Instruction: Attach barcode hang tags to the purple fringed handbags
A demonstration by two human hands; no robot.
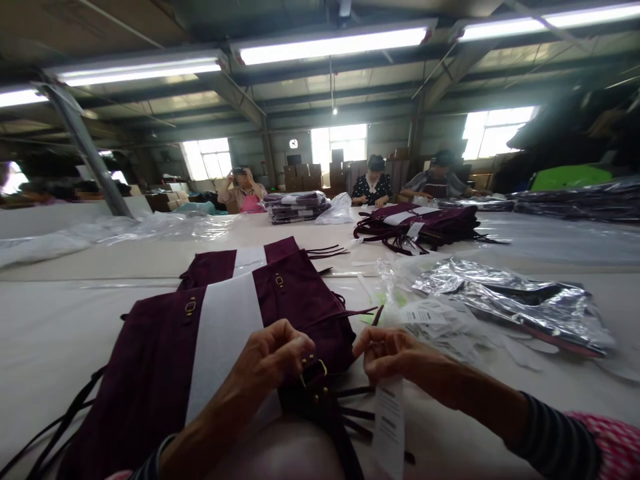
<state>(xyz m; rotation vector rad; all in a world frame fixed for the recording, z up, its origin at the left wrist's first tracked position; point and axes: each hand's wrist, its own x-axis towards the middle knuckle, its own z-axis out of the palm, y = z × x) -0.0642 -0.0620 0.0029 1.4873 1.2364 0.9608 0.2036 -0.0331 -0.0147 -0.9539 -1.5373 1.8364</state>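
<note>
On a long white table (75,267), a burgundy suede handbag (150,393) lies flat, with a pile of burgundy bags (415,223) and a silvery plastic pack (510,307) beyond. The left hand (270,360) curls, fingers nearly closed, over a buckled strap (313,380), its hold unclear; the right hand (397,353) pinches above a dangling white paper tag (389,427).
</note>
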